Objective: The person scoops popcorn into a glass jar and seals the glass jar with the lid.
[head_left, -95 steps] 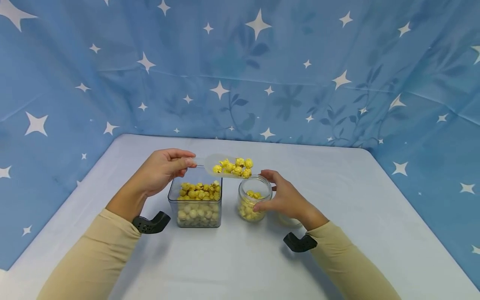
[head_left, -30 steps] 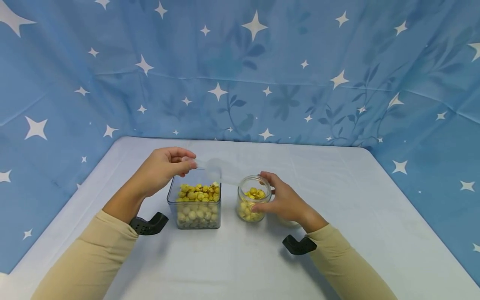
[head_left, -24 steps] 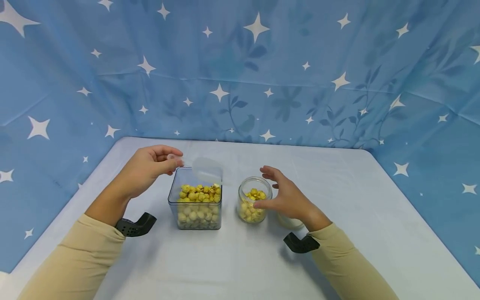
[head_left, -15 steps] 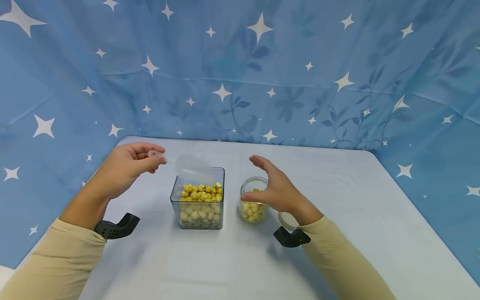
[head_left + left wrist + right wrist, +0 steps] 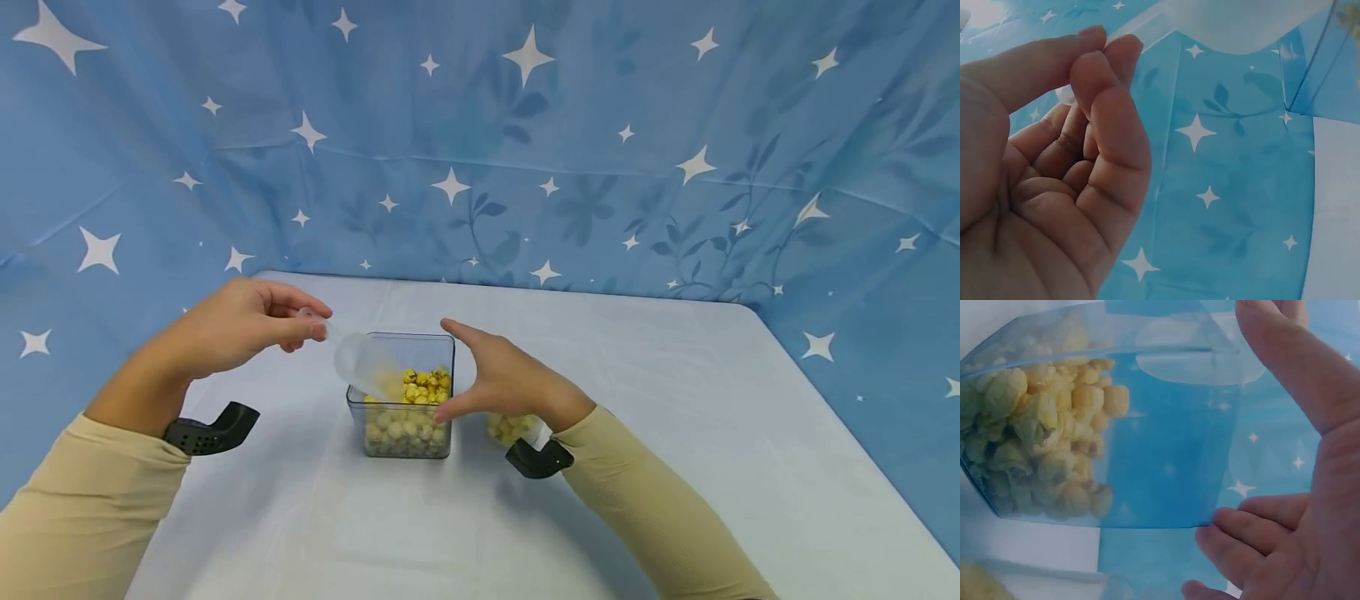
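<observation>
Between thumb and fingers, my left hand pinches the handle of a translucent scoop. The scoop's blade slants down into the clear square container, near its left side, over yellow popcorn. My right hand is at the container's right side, thumb and fingers spread around that edge. In the right wrist view its fingertips lie close to the container wall; whether they press on it I cannot tell. A glass jar of popcorn stands mostly hidden behind the right hand and wrist.
A white cloth covers the table. Behind it hangs a blue star-patterned curtain. Black wrist cameras sit on the left wrist and the right wrist.
Popcorn on the scoop went into the jar. The scoop then moved left and down into the container. My right hand let go of the jar and shifted left to the container's side.
</observation>
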The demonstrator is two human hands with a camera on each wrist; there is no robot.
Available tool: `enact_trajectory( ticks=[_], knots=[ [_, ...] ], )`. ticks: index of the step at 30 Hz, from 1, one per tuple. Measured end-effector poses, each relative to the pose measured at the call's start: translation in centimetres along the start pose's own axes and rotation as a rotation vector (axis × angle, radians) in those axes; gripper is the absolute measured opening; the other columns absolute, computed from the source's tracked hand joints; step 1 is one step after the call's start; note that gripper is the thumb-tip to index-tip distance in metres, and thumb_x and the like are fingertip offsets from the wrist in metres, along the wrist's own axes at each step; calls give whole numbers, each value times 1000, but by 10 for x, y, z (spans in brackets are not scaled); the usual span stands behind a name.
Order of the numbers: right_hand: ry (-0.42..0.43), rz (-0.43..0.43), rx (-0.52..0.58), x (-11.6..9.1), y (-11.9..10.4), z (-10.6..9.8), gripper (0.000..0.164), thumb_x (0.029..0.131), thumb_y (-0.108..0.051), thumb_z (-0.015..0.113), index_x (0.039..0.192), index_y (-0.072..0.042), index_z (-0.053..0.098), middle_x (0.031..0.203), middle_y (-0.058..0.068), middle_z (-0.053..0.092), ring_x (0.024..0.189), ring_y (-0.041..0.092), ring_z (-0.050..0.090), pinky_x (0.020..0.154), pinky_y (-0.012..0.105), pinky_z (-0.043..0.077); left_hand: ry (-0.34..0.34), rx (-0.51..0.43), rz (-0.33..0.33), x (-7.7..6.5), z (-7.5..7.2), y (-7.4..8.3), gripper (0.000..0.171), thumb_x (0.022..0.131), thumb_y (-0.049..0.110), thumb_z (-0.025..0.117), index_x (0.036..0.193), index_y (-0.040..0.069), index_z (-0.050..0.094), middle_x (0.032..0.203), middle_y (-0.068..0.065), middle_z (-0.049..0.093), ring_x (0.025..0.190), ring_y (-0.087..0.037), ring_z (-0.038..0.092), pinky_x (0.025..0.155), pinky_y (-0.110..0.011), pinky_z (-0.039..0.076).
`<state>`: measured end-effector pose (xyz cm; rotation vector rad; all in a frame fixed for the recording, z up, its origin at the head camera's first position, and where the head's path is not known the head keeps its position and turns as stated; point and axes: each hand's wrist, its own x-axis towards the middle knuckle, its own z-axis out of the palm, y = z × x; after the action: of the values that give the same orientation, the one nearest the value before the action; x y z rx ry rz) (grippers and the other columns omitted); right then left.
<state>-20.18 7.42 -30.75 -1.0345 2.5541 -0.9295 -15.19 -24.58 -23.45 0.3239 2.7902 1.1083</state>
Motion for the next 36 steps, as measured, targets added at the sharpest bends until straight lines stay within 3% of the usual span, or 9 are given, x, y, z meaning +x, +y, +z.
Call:
enact_trajectory(
  ticks=[5,12,20,29,36],
  knots=[
    [-27,31,-3,5,3,2,111,75,-47,88,160,-11,25,161,3,31,145,21,32,113,44,33,-27,58,8,6,-1,13,34,96,34,70,120,10,72,80,-4,64,85,-24,58,59,-35,36],
    [-8,22,33,5,6,4,109,74,-46,88,158,-11,28,159,3,35,144,21,34,112,45,35,-73,114,1,15,0,32,33,95,33,69,121,12,72,90,0,71,87,-25,60,72,-39,47],
    [-3,35,41,7,5,5,110,72,-47,89,158,-11,29,158,3,37,143,21,36,112,44,34,-163,169,18,28,14,43,27,94,23,70,114,6,74,88,0,72,80,-21,62,69,-37,52],
    [9,33,41,7,4,6,109,73,-44,90,157,-9,31,157,4,39,142,21,37,112,44,35,-246,179,2,43,36,39,21,93,20,71,106,4,75,87,-3,72,76,-20,61,67,-36,52],
    [13,25,46,7,2,6,108,72,-44,91,157,-9,32,156,4,40,142,22,37,112,44,35,-299,115,-22,48,53,14,23,94,17,70,110,1,75,86,-3,72,73,-21,58,63,-34,48]
  ],
)
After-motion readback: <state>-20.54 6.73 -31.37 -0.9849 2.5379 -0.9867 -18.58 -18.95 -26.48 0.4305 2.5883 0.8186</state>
